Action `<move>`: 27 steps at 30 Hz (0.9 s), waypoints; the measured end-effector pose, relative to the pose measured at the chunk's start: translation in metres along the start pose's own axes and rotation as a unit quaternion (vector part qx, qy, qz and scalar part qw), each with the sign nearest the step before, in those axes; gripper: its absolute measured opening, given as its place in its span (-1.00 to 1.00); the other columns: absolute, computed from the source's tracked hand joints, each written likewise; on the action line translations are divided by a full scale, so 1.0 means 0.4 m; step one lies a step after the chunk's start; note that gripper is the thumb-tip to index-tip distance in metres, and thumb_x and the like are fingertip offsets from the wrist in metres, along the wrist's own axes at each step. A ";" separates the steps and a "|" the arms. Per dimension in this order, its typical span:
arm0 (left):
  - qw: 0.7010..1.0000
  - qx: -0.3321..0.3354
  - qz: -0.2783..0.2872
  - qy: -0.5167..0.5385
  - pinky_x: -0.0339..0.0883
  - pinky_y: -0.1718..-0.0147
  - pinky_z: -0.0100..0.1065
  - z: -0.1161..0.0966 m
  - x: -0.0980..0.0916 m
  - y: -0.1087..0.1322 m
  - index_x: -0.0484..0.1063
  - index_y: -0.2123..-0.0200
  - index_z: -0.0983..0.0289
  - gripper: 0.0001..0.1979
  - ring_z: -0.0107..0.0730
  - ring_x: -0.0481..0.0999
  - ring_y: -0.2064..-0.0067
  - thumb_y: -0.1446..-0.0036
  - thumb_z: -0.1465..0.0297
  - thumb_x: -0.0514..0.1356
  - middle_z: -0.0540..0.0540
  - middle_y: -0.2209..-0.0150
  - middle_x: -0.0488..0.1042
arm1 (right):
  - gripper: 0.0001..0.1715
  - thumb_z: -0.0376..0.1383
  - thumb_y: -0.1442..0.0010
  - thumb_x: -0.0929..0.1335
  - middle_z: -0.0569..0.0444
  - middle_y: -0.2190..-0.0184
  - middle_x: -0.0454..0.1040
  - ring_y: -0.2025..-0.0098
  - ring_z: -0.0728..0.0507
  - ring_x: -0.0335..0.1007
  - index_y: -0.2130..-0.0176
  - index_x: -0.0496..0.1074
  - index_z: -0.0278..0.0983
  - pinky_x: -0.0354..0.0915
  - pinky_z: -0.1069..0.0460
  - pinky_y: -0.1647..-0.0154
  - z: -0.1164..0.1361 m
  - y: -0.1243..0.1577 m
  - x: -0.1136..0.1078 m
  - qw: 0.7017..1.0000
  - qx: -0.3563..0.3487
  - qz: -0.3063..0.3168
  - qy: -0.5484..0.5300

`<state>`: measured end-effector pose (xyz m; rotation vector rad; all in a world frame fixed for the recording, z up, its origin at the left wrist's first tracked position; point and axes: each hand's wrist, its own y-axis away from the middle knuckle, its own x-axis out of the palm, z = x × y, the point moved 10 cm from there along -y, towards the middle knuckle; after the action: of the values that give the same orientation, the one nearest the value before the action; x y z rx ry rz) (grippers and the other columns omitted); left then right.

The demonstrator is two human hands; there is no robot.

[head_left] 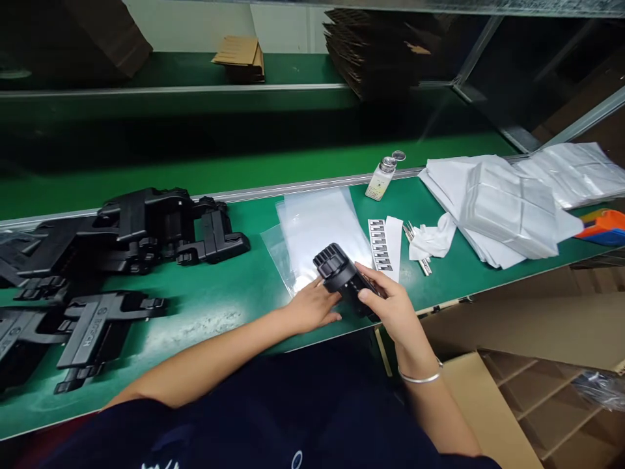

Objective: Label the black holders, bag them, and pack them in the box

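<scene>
Head: left hand palm-down

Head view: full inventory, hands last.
black unit: 1, black, right hand
bench: 1, green, across view
black assemblies: several, black, bench left
clear bags: 2+, clear, bench centre
label sheet: 1, black-and-white, beside clear bags
white strip: 1, white, beside label sheet
cloth: 1, white, right of white strip
slim items: count unclear, silvery, at cloth
bottle: 1, whitish, behind label sheet
wrapped packs: 2+, translucent, bench right
white sheets: several, white, under wrapped packs
multicoloured object: 1, orange-blue, right edge
cardboard: several, brown, shelf, below bench
shirt: 1, navy, bottom
bracelet: 1, silver, right wrist
left hand: 1, at clear bags
right hand: 1, holding black unit
</scene>
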<state>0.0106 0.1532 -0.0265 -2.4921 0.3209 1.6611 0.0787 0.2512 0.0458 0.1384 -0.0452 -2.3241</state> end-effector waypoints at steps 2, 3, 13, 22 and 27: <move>0.998 0.047 0.033 0.005 -0.06 -0.31 0.03 -0.044 0.037 0.017 0.11 -0.31 0.32 -0.36 -0.03 0.23 -0.31 -0.32 0.05 -0.01 0.31 -0.26 0.30 | -0.48 -0.12 -0.09 0.48 0.07 -0.08 0.50 -0.13 -0.21 0.39 -0.07 0.50 -0.05 0.22 -0.13 -0.25 -0.006 -0.003 0.001 0.999 0.007 0.003 -0.051; 0.996 0.072 0.049 0.010 -0.09 -0.32 0.01 -0.063 0.051 0.025 0.03 -0.35 0.30 -0.34 -0.08 0.19 -0.33 -0.33 0.05 -0.03 0.30 -0.30 0.24 | -0.49 -0.11 -0.09 0.49 0.08 -0.08 0.50 -0.14 -0.21 0.39 -0.05 0.50 -0.05 0.22 -0.13 -0.25 -0.007 -0.004 -0.001 0.997 0.009 0.001 -0.071; 0.997 0.038 0.059 0.016 -0.14 -0.33 0.01 -0.031 0.033 0.006 0.01 -0.36 0.30 -0.36 -0.12 0.08 -0.38 -0.34 0.10 -0.03 0.26 -0.36 0.13 | -0.36 0.02 0.07 0.54 -0.03 -0.03 0.54 -0.12 -0.30 0.41 0.03 0.54 -0.18 0.26 -0.23 -0.22 -0.004 0.013 0.000 0.983 0.054 -0.031 -0.175; 0.997 0.052 0.024 0.050 -0.04 -0.31 0.02 -0.045 0.030 0.053 0.09 -0.33 0.26 -0.44 -0.08 0.20 -0.33 -0.34 0.17 -0.01 0.27 -0.30 0.24 | -0.39 0.05 0.01 0.50 -0.06 0.08 0.57 0.03 -0.27 0.50 0.02 0.51 -0.18 0.40 -0.20 -0.06 0.028 0.029 0.011 0.994 -0.055 -0.020 -0.093; 0.995 -0.002 -0.063 0.078 0.32 -0.08 -0.18 0.011 -0.010 0.062 0.32 -0.12 0.31 -0.56 -0.08 0.43 -0.13 -0.30 0.16 0.09 0.29 -0.13 0.43 | -0.43 0.08 -0.09 0.39 -0.08 0.10 0.49 0.06 -0.25 0.47 0.01 0.43 -0.16 0.42 -0.20 0.01 0.007 0.055 -0.030 0.978 -0.159 -0.117 0.073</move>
<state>-0.0010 0.1305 -0.0241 -2.5910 0.1711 1.4259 0.1025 0.2448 0.0512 0.1589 0.4371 -2.5113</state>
